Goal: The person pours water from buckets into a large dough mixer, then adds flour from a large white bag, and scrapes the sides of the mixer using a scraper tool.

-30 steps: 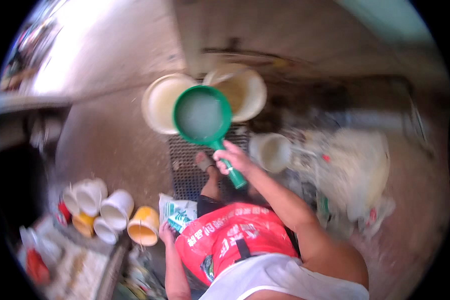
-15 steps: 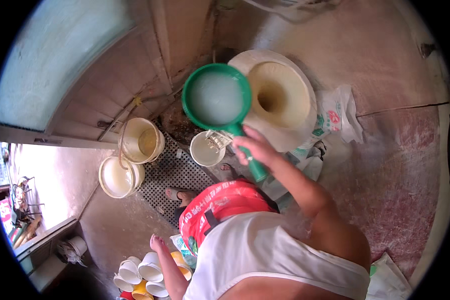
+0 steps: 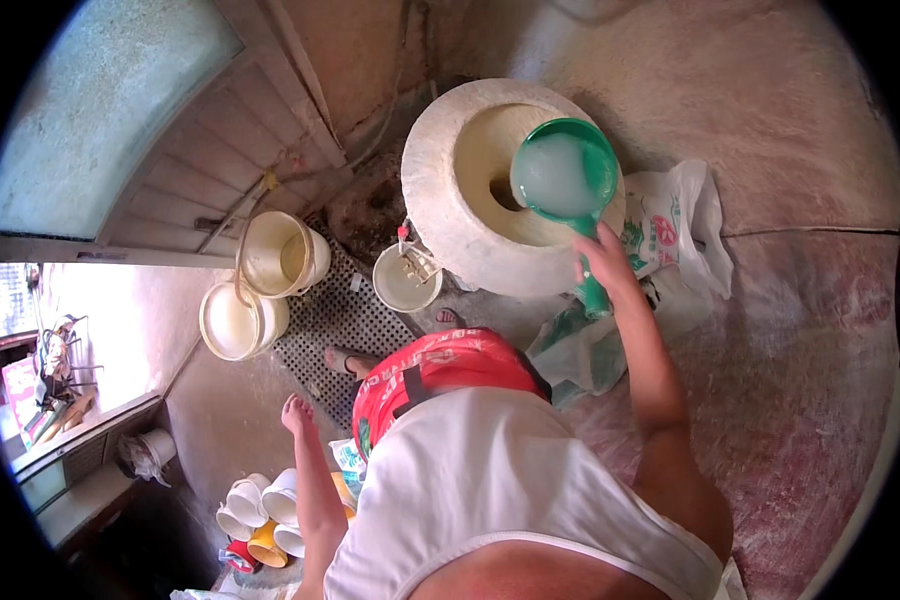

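My right hand [image 3: 607, 262] is closed round the handle of a green long-handled dipper [image 3: 573, 214]. A cloudy whitish liquid [image 3: 557, 172] lies in its bowl. The dipper is over the right part of a large, round, pale hopper [image 3: 435, 180], whose funnel-shaped inside slopes to a dark hole [image 3: 506, 194] partly covered by the bowl. Low on the left, away from the dipper, my left hand [image 3: 298, 413] hangs with loosely bent fingers and nothing visible in it. A small white bucket [image 3: 407, 292] stands beside the hopper's near left side, under a metal fitting [image 3: 420, 265].
Two cream buckets [image 3: 318, 262] [image 3: 278, 325] stand left, with a bent hose [image 3: 240, 262] between them. A perforated mat [image 3: 315, 345] covers floor by my feet. White sacks [image 3: 708, 225] lie right of the hopper. Several small pails [image 3: 247, 498] are stacked lower left.
My right hand has carried the filled dipper rightward, from the hopper's left side to above its opening. My left hand sits slightly higher and further left in view. The view has shifted.
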A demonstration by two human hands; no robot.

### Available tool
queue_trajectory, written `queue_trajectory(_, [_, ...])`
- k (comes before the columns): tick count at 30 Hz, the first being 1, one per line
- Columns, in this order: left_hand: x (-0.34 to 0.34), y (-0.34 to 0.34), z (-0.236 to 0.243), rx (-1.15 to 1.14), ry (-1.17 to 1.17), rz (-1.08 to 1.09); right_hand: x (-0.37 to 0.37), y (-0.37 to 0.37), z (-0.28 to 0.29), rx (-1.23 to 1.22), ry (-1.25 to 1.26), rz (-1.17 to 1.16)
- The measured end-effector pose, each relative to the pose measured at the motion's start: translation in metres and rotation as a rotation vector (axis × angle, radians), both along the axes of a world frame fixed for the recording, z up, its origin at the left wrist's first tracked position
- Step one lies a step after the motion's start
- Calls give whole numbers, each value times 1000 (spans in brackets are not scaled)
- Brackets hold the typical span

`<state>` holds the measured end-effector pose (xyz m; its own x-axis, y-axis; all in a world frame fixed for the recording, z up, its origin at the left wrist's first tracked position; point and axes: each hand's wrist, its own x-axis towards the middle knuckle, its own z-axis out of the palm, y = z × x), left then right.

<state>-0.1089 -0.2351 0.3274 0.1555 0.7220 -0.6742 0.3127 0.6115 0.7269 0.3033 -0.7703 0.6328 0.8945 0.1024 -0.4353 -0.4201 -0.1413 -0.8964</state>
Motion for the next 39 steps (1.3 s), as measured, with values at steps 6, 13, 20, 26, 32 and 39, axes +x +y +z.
queue_trajectory(6, [-21,-20,-2,1,127,30,-5,-11,8,40,39,-2])
queue_trajectory(13, [-32,-32,9,-29,116,8,-22,-22,21,-49,33,49])
queue_trajectory(20, [1,-30,18,8,111,-46,-31,-28,24,-141,-32,34])
queue_trajectory(26, [3,-18,16,-10,55,-58,-37,-26,31,-142,-42,23])
queue_trajectory(32, [13,-25,26,-16,78,-62,-42,-36,28,-143,-37,-18])
queue_trajectory(39, [1,-33,21,-17,115,-74,-42,-42,28,-73,49,-121])
